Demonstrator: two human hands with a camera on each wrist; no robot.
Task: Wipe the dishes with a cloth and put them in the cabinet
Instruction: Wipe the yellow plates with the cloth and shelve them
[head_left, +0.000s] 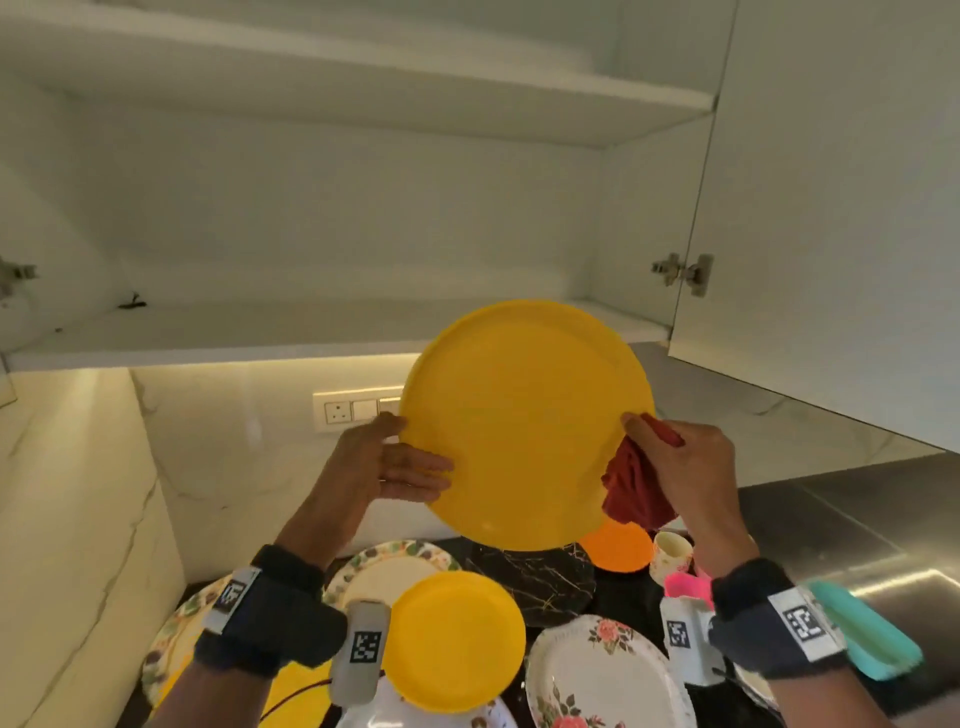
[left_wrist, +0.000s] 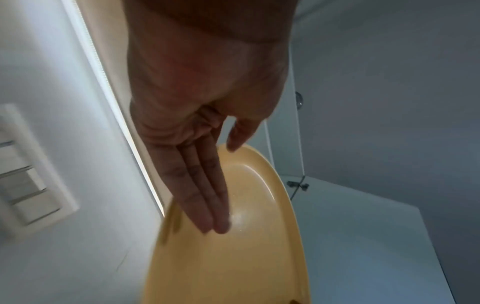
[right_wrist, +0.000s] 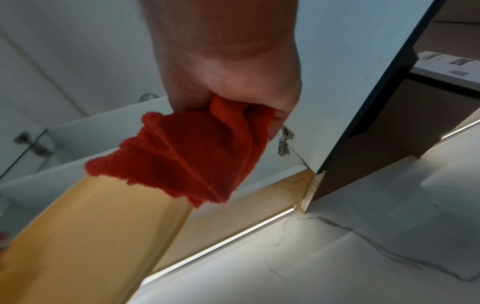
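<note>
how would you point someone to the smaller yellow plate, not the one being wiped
Look below the open cabinet to the crowded counter. Between the two wrists lies the small yellow plate, on top of patterned plates; unlike the big yellow plate, no hand touches it.

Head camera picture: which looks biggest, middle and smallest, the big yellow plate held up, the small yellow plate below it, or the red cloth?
1. Big yellow plate, held up nearer the camera, so it may look extra large.
2. Small yellow plate.
3. Red cloth, partly hidden by the right hand.
</note>
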